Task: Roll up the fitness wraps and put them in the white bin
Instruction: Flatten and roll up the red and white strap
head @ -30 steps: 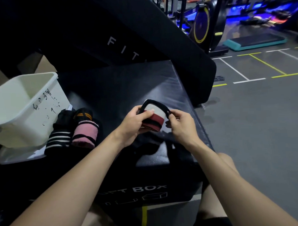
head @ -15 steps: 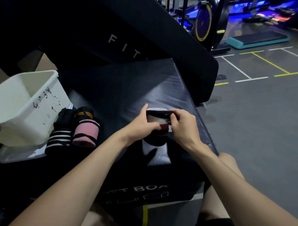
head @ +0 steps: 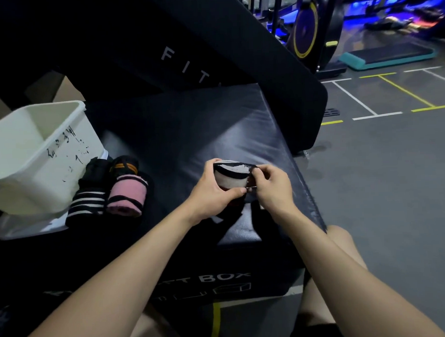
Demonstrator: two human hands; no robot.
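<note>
A rolled white, black and red fitness wrap [head: 231, 177] is held just above the black soft box [head: 190, 134]. My left hand [head: 216, 193] is wrapped around the roll's left side. My right hand [head: 274, 189] pinches the wrap's loose black end at the roll's right side. The white bin [head: 52, 159] stands at the left, its inside showing nothing. Beside the bin lie rolled wraps: a black-and-white striped wrap [head: 87, 203], a pink wrap [head: 126, 198], and a black one with orange bands [head: 124, 166].
A large black pad marked "FIT" [head: 187, 51] leans behind the box. The grey gym floor [head: 381, 188] with painted lines lies to the right, with an exercise bike [head: 310, 31] and a teal step platform [head: 389, 55] farther back. My bare knee [head: 342, 242] is at the box's right edge.
The roll has turned in my hands from showing its red side to its white side, and the black end strap has been drawn across its top toward my right hand.
</note>
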